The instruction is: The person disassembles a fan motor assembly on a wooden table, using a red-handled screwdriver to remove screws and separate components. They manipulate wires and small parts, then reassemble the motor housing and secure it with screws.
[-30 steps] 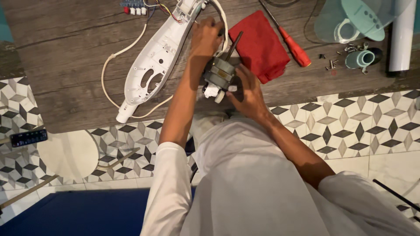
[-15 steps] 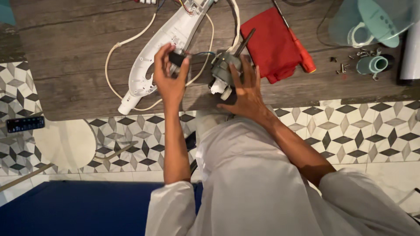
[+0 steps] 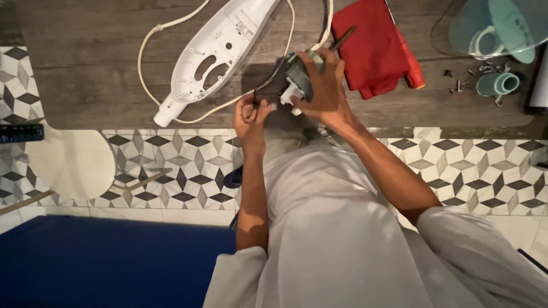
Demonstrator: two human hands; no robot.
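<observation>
My right hand (image 3: 322, 91) grips a small grey electric motor (image 3: 292, 84) with a thin metal shaft pointing up and right, held just above the wooden table (image 3: 85, 80). My left hand (image 3: 249, 117) is at the motor's lower left side, fingers pinched on a dark part or wire end there. What exactly the fingers hold is hidden. A white plastic appliance housing (image 3: 220, 51) lies to the upper left with its white cord (image 3: 171, 34) looping around it.
A red cloth (image 3: 371, 45) lies right of the motor with a red-handled screwdriver (image 3: 408, 60) beside it. Several loose screws (image 3: 462, 82), a teal cap (image 3: 496, 84) and a translucent teal cover (image 3: 502, 25) sit at the far right. Patterned floor tiles lie below.
My left hand has come down from the white housing to the motor's lower left. The right hand has kept the motor and tilted it slightly.
</observation>
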